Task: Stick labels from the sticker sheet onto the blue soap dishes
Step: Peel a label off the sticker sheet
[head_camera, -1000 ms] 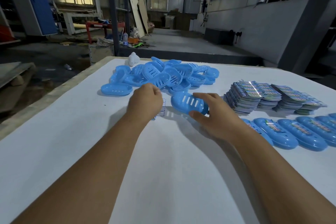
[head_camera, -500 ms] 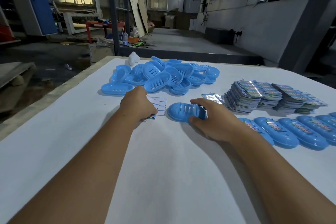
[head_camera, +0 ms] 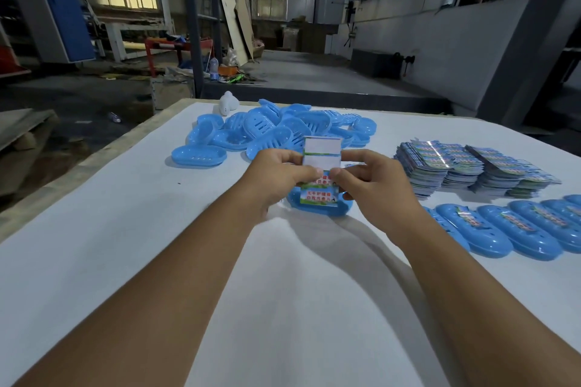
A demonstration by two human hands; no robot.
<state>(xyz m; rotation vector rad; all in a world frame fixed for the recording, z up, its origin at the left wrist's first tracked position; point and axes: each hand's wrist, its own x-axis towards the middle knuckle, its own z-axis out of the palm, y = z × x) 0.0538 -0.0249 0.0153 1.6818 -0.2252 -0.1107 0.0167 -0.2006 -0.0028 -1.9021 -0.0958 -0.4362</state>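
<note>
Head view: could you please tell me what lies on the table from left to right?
Lone soap dish → pile of unlabelled soap dishes → sticker sheet held in both hands → stacks of sticker sheets → row of labelled soap dishes.

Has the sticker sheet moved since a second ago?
Yes. The sticker sheet has come up off the table, held by both hands above the soap dish.

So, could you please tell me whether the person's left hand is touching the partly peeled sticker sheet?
Touching. The head view shows the left hand pinching the sticker sheet at its left edge, thumb on its face.
</note>
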